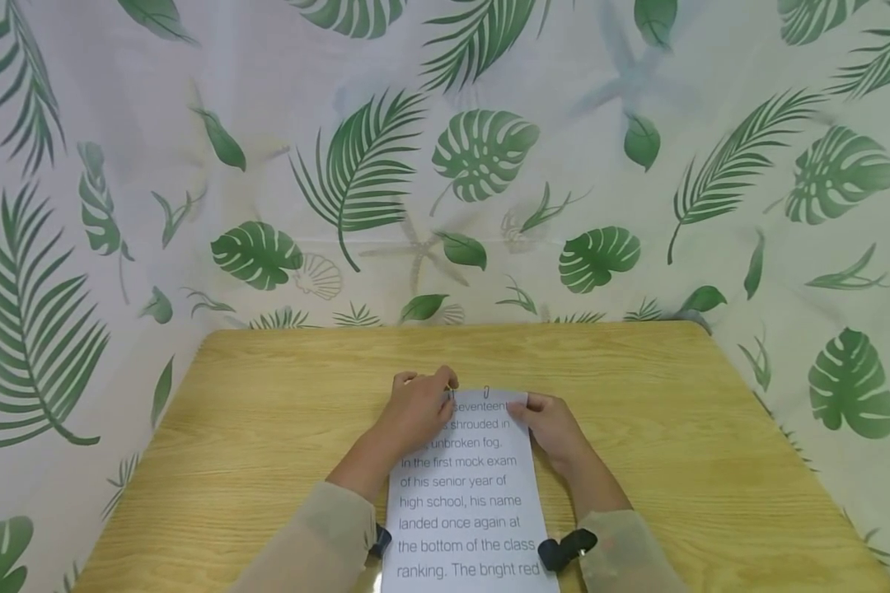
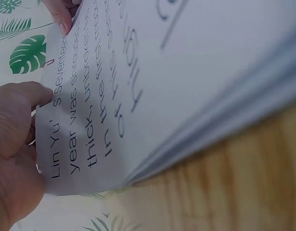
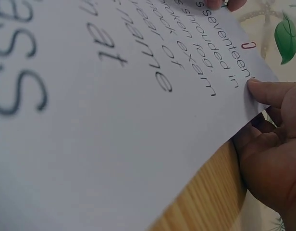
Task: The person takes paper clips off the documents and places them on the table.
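Printed sheets of paper [image 1: 463, 502], in a stack with large black text, lie lengthwise before me. A red paper clip [image 3: 248, 45] sits on the top edge, near its middle. My left hand [image 1: 419, 412] is at the top edge, left of that clip, its thumb over the front of the paper. At its fingertips shows a bit of thin dark wire like a second paper clip [image 1: 452, 394], mostly hidden by the fingers. My right hand [image 1: 559, 432] pinches the upper right corner, thumb [image 3: 268, 92] on the printed face and fingers behind.
The sheets are on a wood-grain table [image 1: 282, 371]. A white cloth with green leaf prints [image 1: 489, 272] hangs behind the table and along both sides. Black wrist straps [image 1: 567, 550] show at the beige sleeves [image 1: 623, 548].
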A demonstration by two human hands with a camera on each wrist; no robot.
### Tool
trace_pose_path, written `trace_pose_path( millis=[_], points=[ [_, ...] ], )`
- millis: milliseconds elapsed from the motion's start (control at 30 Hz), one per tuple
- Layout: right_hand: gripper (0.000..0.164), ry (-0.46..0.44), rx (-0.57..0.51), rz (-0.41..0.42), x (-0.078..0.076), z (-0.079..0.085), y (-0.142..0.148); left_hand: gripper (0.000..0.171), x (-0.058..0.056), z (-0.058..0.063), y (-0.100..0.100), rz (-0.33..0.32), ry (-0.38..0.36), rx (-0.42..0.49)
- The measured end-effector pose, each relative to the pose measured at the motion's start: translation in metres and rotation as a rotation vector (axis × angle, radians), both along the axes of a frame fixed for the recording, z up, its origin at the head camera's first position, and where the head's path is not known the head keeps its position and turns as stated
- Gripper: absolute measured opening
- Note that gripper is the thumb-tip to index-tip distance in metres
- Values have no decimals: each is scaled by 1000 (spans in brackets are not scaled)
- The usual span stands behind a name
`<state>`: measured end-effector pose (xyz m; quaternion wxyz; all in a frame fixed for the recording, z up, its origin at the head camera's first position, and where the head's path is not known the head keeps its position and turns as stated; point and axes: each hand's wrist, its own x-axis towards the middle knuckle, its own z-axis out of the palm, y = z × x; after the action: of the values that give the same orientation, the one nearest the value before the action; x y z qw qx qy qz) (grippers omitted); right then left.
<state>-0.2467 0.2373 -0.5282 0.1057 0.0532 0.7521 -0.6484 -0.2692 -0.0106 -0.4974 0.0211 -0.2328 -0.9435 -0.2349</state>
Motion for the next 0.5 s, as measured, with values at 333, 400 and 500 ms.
trace_pose_path(
  millis=[333, 400, 500],
  points=[
    [33, 0, 32, -16, 1, -1, -1, 30, 2, 1, -2, 1, -6, 10],
    [33, -1, 38, -20, 1, -1, -2, 30, 2, 1, -2, 3, -8, 8],
    [32, -3, 43, -24, 1, -1, -2, 31, 3, 3, -3, 7, -7, 4]
  ],
)
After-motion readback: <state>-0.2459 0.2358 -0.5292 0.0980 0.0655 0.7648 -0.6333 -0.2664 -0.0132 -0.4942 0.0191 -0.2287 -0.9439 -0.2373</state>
